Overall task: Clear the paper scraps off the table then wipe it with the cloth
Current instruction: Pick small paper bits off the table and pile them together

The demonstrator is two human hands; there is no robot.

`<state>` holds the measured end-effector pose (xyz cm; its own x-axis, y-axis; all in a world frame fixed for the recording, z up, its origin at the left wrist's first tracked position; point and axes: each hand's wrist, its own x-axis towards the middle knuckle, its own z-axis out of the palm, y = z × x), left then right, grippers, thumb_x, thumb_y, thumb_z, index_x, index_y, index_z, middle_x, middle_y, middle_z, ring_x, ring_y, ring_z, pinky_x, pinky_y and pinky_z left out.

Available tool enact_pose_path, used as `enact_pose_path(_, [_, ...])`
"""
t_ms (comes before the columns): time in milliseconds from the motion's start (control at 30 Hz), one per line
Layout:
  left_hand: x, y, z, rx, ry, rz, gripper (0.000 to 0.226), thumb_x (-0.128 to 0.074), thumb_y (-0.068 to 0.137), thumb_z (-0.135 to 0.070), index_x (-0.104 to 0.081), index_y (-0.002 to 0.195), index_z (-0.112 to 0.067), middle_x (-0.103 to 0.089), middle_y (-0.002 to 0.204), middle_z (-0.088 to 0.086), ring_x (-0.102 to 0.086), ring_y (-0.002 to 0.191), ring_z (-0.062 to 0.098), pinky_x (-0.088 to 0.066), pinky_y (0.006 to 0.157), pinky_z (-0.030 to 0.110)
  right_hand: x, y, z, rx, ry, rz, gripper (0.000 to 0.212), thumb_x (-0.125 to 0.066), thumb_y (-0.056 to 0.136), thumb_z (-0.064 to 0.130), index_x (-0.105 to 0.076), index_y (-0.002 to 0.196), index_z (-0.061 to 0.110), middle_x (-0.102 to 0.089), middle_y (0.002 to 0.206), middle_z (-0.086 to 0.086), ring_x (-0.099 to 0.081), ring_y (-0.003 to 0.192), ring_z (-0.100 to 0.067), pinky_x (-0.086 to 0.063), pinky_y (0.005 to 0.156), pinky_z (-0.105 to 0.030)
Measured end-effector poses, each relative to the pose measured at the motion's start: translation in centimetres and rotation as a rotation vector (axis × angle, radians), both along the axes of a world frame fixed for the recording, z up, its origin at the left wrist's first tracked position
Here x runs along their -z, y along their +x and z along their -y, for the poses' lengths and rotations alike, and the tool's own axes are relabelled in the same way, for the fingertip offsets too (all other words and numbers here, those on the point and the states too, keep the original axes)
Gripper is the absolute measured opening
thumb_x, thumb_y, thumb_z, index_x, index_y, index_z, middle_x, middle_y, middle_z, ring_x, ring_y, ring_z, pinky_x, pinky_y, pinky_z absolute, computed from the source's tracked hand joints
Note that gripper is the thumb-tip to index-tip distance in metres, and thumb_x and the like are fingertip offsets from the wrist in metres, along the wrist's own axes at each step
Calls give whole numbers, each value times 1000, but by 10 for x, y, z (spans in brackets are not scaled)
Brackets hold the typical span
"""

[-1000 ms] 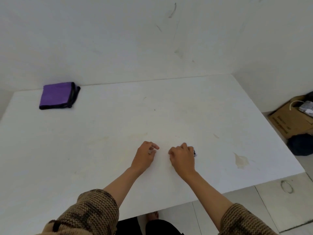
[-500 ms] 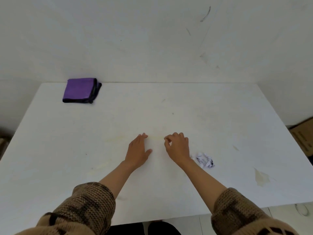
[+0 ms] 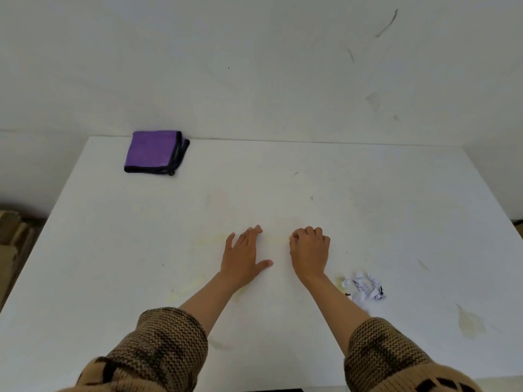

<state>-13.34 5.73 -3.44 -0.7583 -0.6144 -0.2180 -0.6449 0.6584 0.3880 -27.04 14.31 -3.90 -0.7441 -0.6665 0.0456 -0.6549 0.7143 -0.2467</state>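
A crumpled white paper scrap point(image 3: 367, 286) with dark print lies on the white table point(image 3: 113, 264), just right of my right forearm. My left hand point(image 3: 244, 256) lies flat on the tabletop with straight fingers and holds nothing. Beside it, a short gap away, my right hand point(image 3: 310, 251) rests on the table with its fingers curled under; nothing shows inside them. A folded purple cloth point(image 3: 154, 151) with black edging sits at the far left corner, well away from both hands.
Yellowish stains point(image 3: 469, 322) mark the table near its front right and around my hands. A white wall runs along the table's far edge. Stacked brownish items point(image 3: 11, 239) stand on the floor at the left.
The view has swung left and up, so the boxes at the right are out of sight. My left hand has flattened on the table. The crumpled paper has come into sight beside my right forearm.
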Motion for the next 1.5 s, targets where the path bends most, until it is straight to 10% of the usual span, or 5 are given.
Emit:
enact_pose_path(700, [-1,0,1,-32,10,1,83,-50,81,-62,-13,144,-21,-23,152,-11,-18,141,4,3,116,41,-3,12,3,85,48,19,12,-70,70,-2,-61,64,3,-56,64,-13,-52,71,-33,-41,64,-39])
enact_pose_path(933, [-1,0,-1,-50,53,-12,82,-53,83,-58,-12,144,-22,-22,152,-12,-17,141,3,0,115,40,-5,7,12,38,260,131,15,-39,88,8,-52,95,6,-54,103,-12,-41,103,-29,-31,88,-34])
enact_pose_path(1500, [0,2,-2,-68,89,-30,80,-54,83,-54,-13,144,-22,-24,150,-14,-16,141,2,-3,116,41,-4,6,7,181,20,164,23,-43,95,20,-61,105,11,-63,101,-8,-47,101,-27,-34,86,-34])
